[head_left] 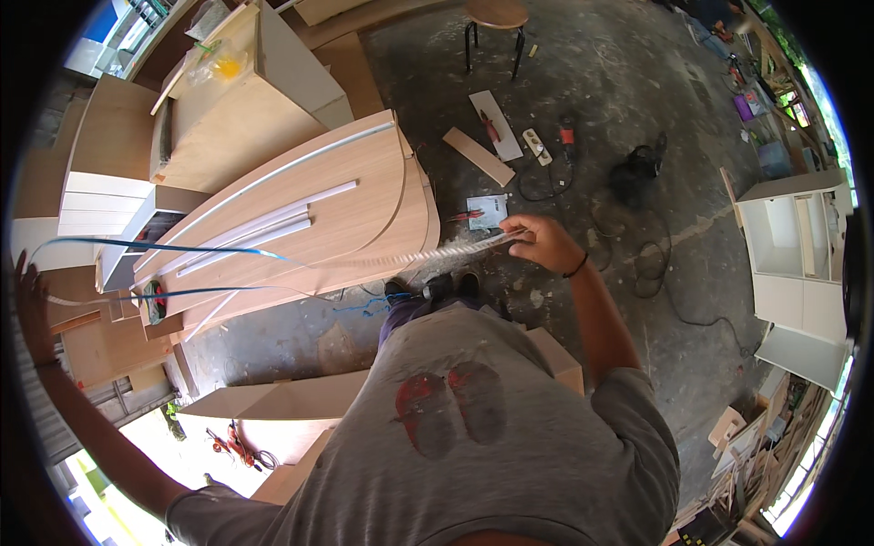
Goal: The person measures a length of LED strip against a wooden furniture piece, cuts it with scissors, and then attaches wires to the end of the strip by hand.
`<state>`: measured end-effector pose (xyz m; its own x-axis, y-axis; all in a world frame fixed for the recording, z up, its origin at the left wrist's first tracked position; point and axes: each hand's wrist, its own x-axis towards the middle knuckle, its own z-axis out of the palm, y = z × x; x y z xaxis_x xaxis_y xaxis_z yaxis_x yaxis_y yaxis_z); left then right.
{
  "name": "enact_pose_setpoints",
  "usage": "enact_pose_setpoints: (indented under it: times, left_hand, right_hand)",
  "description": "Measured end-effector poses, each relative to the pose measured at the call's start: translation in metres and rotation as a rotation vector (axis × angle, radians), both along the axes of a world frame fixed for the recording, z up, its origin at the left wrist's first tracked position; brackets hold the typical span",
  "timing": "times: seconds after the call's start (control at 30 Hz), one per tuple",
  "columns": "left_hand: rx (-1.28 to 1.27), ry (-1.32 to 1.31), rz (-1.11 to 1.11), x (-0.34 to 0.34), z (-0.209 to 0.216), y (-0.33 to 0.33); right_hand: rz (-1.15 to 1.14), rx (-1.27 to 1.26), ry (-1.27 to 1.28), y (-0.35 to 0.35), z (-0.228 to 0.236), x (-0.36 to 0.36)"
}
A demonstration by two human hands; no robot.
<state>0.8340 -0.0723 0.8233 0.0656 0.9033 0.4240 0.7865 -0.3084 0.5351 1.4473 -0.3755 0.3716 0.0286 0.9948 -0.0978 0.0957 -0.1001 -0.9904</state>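
A long, thin flexible strip, which looks like an LED strip light (428,257), stretches across in front of me, whitish and segmented at its right end and blue toward the left. My right hand (546,244) pinches the right end between thumb and fingers. Far out at the left rim, my left hand (35,314) is raised where the strip loops back; its fingers are dim and partly blurred, but the strip hangs from it. Below the strip lies a light wood panel (355,150) bearing several white profile rails (273,227).
A wooden cabinet (246,118) stands beyond the panel. On the concrete floor lie boards (478,156), pliers (490,126), a power strip (537,146), a silver packet (487,212) and trailing cables. A stool (496,13) is at the back, a white cabinet (792,246) at the right.
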Motion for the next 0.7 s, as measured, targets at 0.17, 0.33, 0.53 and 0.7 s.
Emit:
enact_pose_setpoints:
  times: [0.17, 0.33, 0.53, 0.7]
  left_hand:
    - [-0.306, -0.225, -0.133, 0.019, -0.121, 0.006]
    - [-0.361, -0.123, -0.566, 0.226, -0.261, -0.114]
    - [-0.594, -0.311, -1.005, 0.35, -0.317, -0.181]
    - [-0.823, -0.585, -0.874, 0.357, -0.337, -0.18]
  right_hand:
    - [-0.035, 0.044, -0.259, 0.015, 0.05, -0.011]
    - [-0.123, 0.283, -0.212, 0.018, 0.078, -0.026]
    - [0.021, 0.239, -0.178, 0.033, 0.121, -0.049]
    - [-0.15, 0.423, -0.34, 0.046, 0.127, -0.067]
